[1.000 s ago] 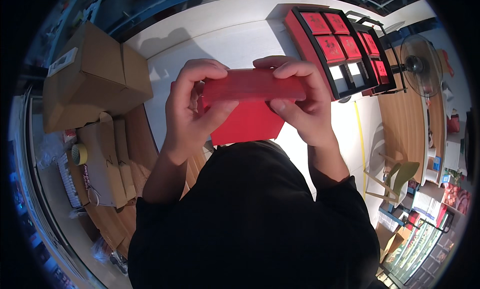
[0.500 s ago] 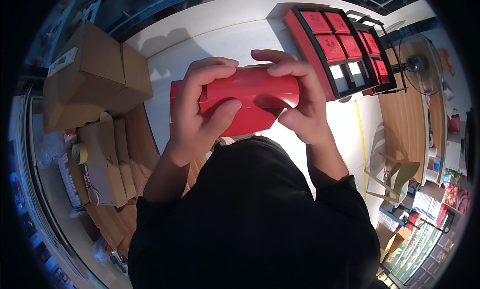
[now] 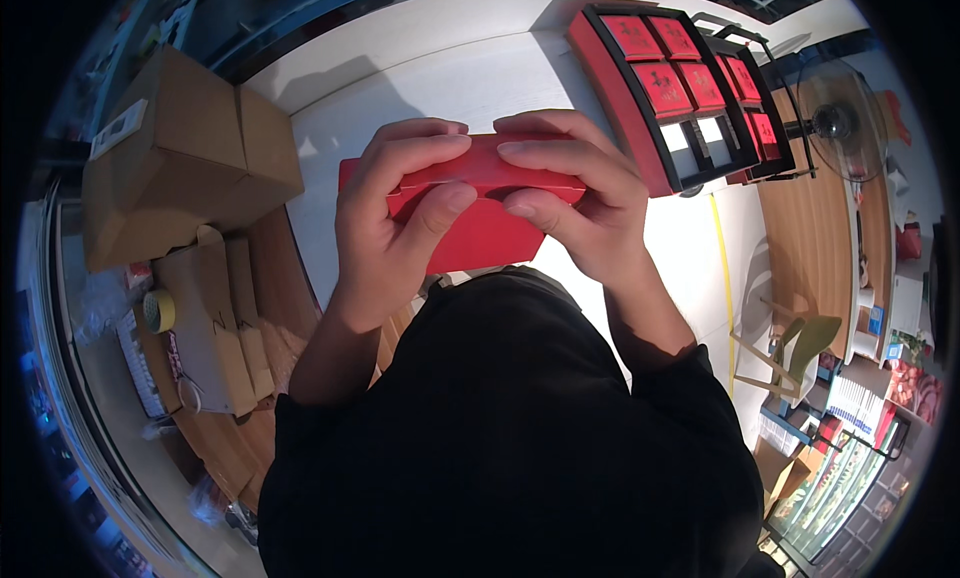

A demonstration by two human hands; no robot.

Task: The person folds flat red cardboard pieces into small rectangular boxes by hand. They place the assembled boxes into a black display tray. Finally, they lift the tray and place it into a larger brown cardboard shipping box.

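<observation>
In front of my body I hold a small red cardboard box [image 3: 485, 168] between both hands. My left hand [image 3: 385, 193] wraps round its left end, with fingers over the far edge and the thumb on the near edge. My right hand [image 3: 600, 193] grips the right part the same way, thumb pressing the near edge. The two thumbs lie a little apart, pointing toward each other. Below the box shows another flat red surface [image 3: 485, 243]; whether it belongs to the same box I cannot tell. The fingers hide the box's ends.
A black-framed red gift box [image 3: 605, 88] with small red boxes in it and two white spots stands at the far right of the white table [image 3: 440, 83]. A second one lies beside it. Brown cartons [image 3: 200, 148] stand left, with a tape roll [image 3: 158, 311] nearby. A fan [image 3: 830, 123] is at right.
My right hand has moved inward and its thumb now presses on the near edge. The red box's rounded face has flattened and a straight edge shows. The left hand has barely shifted.
</observation>
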